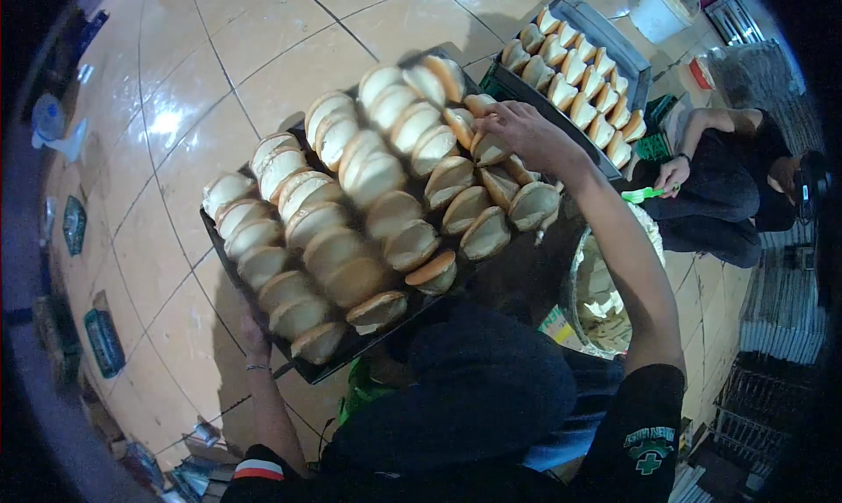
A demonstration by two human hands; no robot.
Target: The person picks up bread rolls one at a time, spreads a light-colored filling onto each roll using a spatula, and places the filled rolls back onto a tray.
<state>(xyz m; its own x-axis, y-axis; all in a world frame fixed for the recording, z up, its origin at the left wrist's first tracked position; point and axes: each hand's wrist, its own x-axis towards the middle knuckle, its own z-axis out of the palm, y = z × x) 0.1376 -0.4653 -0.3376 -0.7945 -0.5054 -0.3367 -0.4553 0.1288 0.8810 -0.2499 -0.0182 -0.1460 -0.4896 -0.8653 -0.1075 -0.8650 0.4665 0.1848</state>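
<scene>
A dark baking tray (217, 246) lies tilted before me, filled with rows of split round buns (316, 220) that carry pale cream. My left hand (253, 335) holds the tray by its left edge, with its fingers mostly hidden under the rim. At the tray's right side, my right hand (520, 131) has its fingers closed around a cream-filled bun (490, 149). Buns near that hand lean at different angles, some folded and some gaping. Beside my right forearm stands a large container of cream (602, 305), partly covered by the arm.
A second tray (579, 16) of folded, cream-filled buns rests on a green crate (493, 79) at upper right. A co-worker sits at right, one hand (674, 174) holding a green spatula (641, 195). Beyond is a white bucket (664, 13). Tiled floor (177, 141) extends left.
</scene>
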